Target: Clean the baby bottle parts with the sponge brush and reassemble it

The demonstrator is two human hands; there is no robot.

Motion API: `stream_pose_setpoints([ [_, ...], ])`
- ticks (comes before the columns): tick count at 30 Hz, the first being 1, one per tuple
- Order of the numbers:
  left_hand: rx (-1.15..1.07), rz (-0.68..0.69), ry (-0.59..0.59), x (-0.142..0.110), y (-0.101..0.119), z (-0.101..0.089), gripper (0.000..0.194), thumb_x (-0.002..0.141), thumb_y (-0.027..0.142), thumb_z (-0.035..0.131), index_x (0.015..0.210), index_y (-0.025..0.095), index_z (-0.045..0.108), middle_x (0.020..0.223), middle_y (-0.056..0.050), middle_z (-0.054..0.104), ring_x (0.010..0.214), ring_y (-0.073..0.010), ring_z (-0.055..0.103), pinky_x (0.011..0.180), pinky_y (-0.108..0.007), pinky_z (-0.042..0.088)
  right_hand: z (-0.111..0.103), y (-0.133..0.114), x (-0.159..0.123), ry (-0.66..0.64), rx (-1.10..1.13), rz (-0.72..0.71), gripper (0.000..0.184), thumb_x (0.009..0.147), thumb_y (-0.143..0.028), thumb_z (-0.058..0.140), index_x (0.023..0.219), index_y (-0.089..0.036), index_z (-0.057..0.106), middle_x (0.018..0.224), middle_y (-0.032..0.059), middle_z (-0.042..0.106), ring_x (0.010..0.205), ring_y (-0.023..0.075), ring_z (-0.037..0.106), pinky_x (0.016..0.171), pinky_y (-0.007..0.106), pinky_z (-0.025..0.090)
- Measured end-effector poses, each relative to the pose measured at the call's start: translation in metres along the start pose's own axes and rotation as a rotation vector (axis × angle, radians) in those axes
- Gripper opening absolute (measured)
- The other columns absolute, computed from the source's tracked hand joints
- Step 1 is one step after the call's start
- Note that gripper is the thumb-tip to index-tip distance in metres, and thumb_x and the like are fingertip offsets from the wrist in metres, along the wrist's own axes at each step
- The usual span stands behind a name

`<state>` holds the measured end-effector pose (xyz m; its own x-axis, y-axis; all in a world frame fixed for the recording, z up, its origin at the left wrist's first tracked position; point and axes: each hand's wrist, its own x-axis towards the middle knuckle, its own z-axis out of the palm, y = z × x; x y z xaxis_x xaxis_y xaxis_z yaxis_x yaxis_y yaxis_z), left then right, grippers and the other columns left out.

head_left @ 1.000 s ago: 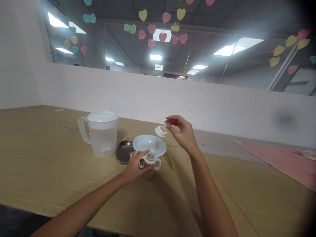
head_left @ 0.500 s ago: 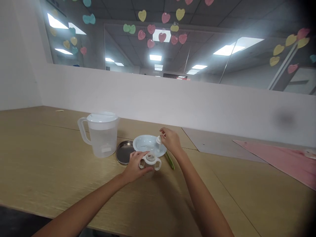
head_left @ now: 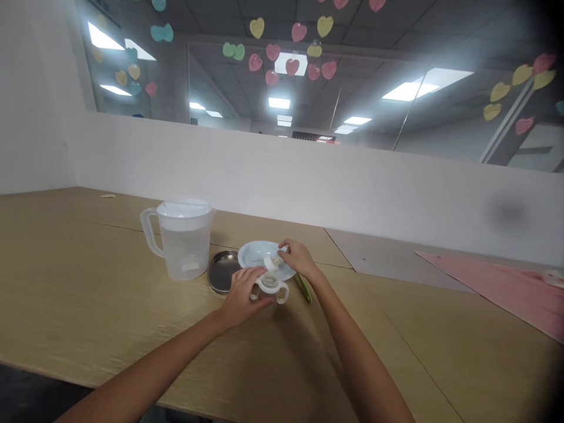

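Note:
A baby bottle (head_left: 269, 284) with a white collar and two side handles stands upright on the table, its mouth uncovered. My left hand (head_left: 245, 294) grips it from the left, fingers over the rim and thumb low in front. Just behind, my right hand (head_left: 296, 257) holds the clear teat of a white-ringed bottle top (head_left: 271, 263) between thumb and fingers. That top is tilted, low over a pale blue bowl (head_left: 249, 248). Whether it rests on the bowl I cannot tell, and its straw is hidden from view.
A lidded clear pitcher (head_left: 184, 241) of liquid stands to the left. Beside it lies a round metal tray (head_left: 218, 274). A green-handled utensil (head_left: 304, 289) lies right of the bowl. Pink cloth (head_left: 497, 285) covers part of the far right, and a white wall (head_left: 247, 176) rises behind the table.
My right hand has brought the bottle top from above the bottle's mouth down and back over the bowl, then further left and lower. My left hand has stayed on the bottle.

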<state>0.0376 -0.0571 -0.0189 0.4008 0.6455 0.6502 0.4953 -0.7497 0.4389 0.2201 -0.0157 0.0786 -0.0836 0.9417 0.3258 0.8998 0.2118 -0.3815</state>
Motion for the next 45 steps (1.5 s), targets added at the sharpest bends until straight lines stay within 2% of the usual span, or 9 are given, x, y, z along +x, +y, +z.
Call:
stream_pose_setpoints([
  [8, -0.023, -0.024, 0.040, -0.004, -0.005, 0.006, 0.080, 0.077, 0.058, 0.053, 0.139, 0.018, 0.021, 0.136, -0.016, 0.039, 0.125, -0.0307, 0.034, 0.103, -0.045, 0.025, -0.006, 0.002, -0.001, -0.062, 0.218, -0.047, 0.021, 0.082, -0.021, 0.049, 0.098, -0.015, 0.062, 0.060, -0.0017, 0.057, 0.057, 0.0112, 0.053, 0.059, 0.021, 0.038],
  [13, 0.010, -0.004, 0.032, -0.004, -0.006, 0.006, 0.067, 0.077, 0.057, 0.053, 0.131, 0.020, 0.035, 0.138, -0.015, 0.037, 0.129, -0.0313, 0.029, 0.105, -0.047, 0.021, -0.007, 0.003, 0.000, -0.109, 0.283, -0.057, 0.021, 0.081, -0.020, 0.049, 0.098, -0.014, 0.061, 0.055, -0.0042, 0.052, 0.053, 0.0099, 0.050, 0.054, 0.020, 0.037],
  [19, -0.005, -0.035, 0.010, -0.002, -0.007, 0.005, 0.062, 0.075, 0.058, 0.056, 0.122, 0.019, 0.044, 0.123, -0.012, 0.050, 0.122, -0.0305, 0.036, 0.102, -0.047, 0.026, -0.011, 0.002, -0.003, -0.110, 0.271, -0.036, 0.022, 0.081, -0.021, 0.050, 0.100, -0.015, 0.060, 0.056, -0.0044, 0.052, 0.056, 0.0104, 0.051, 0.057, 0.020, 0.038],
  [26, 0.005, -0.050, 0.006, 0.000, -0.006, 0.003, 0.061, 0.073, 0.059, 0.057, 0.119, 0.020, 0.048, 0.121, -0.011, 0.052, 0.116, -0.0285, 0.042, 0.100, -0.045, 0.028, -0.011, 0.005, -0.001, 0.019, 0.089, 0.016, 0.020, 0.079, -0.018, 0.050, 0.097, -0.015, 0.061, 0.071, 0.0012, 0.062, 0.065, 0.0123, 0.055, 0.064, 0.022, 0.039],
  [32, -0.005, -0.070, -0.022, 0.001, -0.004, 0.002, 0.067, 0.073, 0.061, 0.057, 0.124, 0.020, 0.045, 0.125, -0.012, 0.050, 0.122, -0.0306, 0.037, 0.102, -0.047, 0.024, -0.033, 0.012, -0.003, 0.175, 0.117, 0.117, 0.018, 0.076, -0.019, 0.053, 0.092, -0.015, 0.061, 0.070, 0.0006, 0.060, 0.066, 0.0133, 0.055, 0.063, 0.023, 0.040],
  [34, -0.010, -0.081, -0.027, 0.001, -0.004, 0.003, 0.069, 0.072, 0.061, 0.058, 0.127, 0.020, 0.044, 0.127, -0.013, 0.049, 0.123, -0.0315, 0.035, 0.102, -0.048, 0.023, -0.043, 0.008, -0.007, 0.136, 0.280, 0.088, 0.016, 0.076, -0.021, 0.054, 0.090, -0.015, 0.060, 0.070, 0.0009, 0.060, 0.068, 0.0134, 0.057, 0.064, 0.023, 0.042],
  [38, -0.012, -0.096, -0.036, 0.001, -0.005, 0.004, 0.072, 0.072, 0.060, 0.059, 0.129, 0.019, 0.043, 0.128, -0.014, 0.049, 0.125, -0.0322, 0.033, 0.102, -0.049, 0.022, -0.052, -0.009, -0.016, -0.078, 0.699, 0.031, 0.015, 0.080, -0.023, 0.054, 0.092, -0.015, 0.057, 0.070, 0.0013, 0.061, 0.066, 0.0122, 0.061, 0.067, 0.025, 0.049],
  [41, -0.003, -0.083, -0.043, 0.002, -0.005, 0.004, 0.071, 0.072, 0.060, 0.058, 0.128, 0.019, 0.044, 0.128, -0.013, 0.049, 0.125, -0.0319, 0.034, 0.103, -0.049, 0.022, -0.041, -0.023, -0.018, -0.215, 0.890, 0.009, 0.013, 0.080, -0.023, 0.056, 0.091, -0.016, 0.057, 0.070, 0.0007, 0.060, 0.065, 0.0112, 0.061, 0.068, 0.026, 0.052],
  [45, 0.012, -0.048, -0.041, 0.004, -0.005, 0.004, 0.068, 0.073, 0.061, 0.056, 0.126, 0.020, 0.046, 0.127, -0.013, 0.051, 0.121, -0.0318, 0.038, 0.101, -0.049, 0.025, -0.011, -0.033, -0.015, -0.403, 1.072, 0.046, 0.010, 0.080, -0.019, 0.055, 0.090, -0.017, 0.056, 0.070, -0.0006, 0.060, 0.063, 0.0100, 0.060, 0.066, 0.024, 0.052],
])
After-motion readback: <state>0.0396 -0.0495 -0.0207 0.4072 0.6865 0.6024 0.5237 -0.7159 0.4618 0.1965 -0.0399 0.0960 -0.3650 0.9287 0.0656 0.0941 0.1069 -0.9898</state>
